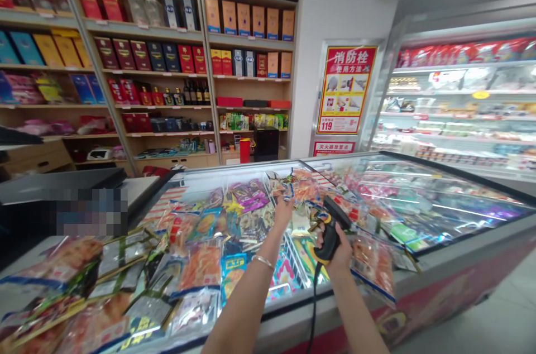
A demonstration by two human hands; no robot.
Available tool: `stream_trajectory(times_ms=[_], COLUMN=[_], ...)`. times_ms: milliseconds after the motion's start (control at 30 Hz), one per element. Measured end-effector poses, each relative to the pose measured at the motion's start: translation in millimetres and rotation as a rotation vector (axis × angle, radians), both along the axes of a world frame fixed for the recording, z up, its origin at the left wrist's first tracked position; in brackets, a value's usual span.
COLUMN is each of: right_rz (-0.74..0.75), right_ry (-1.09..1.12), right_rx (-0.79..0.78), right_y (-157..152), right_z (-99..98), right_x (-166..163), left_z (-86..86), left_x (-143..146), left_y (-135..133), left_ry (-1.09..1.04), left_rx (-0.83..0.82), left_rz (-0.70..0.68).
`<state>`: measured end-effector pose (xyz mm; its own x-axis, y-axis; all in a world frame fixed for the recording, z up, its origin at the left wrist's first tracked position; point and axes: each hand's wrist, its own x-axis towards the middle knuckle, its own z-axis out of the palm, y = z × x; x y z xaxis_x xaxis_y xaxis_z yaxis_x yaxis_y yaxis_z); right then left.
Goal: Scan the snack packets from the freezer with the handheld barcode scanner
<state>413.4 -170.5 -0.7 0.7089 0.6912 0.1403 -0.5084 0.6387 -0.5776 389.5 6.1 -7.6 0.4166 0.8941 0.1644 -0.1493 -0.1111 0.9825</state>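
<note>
My left hand [285, 210], a silver bangle at its wrist, reaches over the middle of a chest freezer [419, 276]. Its fingers are closed on the near edge of a clear plastic food packet [277, 183]; the fingertips are partly hidden. In my right hand [341, 250] is a black and yellow barcode scanner [330, 231], gripped by its handle, head tilted up and left. The scanner's black cable [314, 309] hangs down toward me. Just right of that hand, a packet of orange-pink food [372, 264] lies across the freezer's edge.
Many packets [201, 267] are heaped at the left and across the freezer. Sliding glass [444, 181] covers its right part. A dark counter device [62, 186] stands at the left. Shelves of boxes [163, 58] line the back wall, and a lit refrigerated display [460, 114] stands at the right.
</note>
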Motion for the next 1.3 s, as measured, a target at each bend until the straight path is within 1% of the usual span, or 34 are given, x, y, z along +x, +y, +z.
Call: stream_trajectory(times_ms=[100, 200, 300, 367, 500, 600, 700, 1000, 1300], right_rz=[-0.006, -0.008, 0.019, 0.030, 0.049, 0.104, 0.146, 0.199, 0.206], right_ry=[0.024, 0.020, -0.002, -0.017, -0.067, -0.088, -0.111, -0.145, -0.173], right_rx=[-0.009, -0.006, 0.002, 0.011, 0.032, 0.029, 0.032, 0.076, 0.062], right_y=[1, 3, 4, 4, 4, 5, 5, 5, 5], right_z=[-1.4, -2.1, -1.8, -0.8, 0.9, -0.5, -3.5, -4.3, -2.2], right_x=[0, 1, 2, 1, -1, -3, -5, -6, -8], left_z=[-6.9, -9.7, -10.9, -11.6, -10.9, -7.6, -4.2, -6.2, -9.7], left_x=[11, 11, 7, 5, 6, 10, 12, 6, 6], left_y=[3, 3, 2, -2, -16, -28, -34, -23, -14], left_ry=[-0.012, -0.036, -0.075, -0.119, -0.261, -0.393, -0.488, -0.630, -0.629], left_rx=[-0.094, -0.178, -0.242, -0.262, -0.250, -0.214, -0.199, -0.221, -0.198], left_rz=[-0.087, -0.181, -0.228, -0.236, -0.205, -0.174, -0.149, -0.063, -0.033])
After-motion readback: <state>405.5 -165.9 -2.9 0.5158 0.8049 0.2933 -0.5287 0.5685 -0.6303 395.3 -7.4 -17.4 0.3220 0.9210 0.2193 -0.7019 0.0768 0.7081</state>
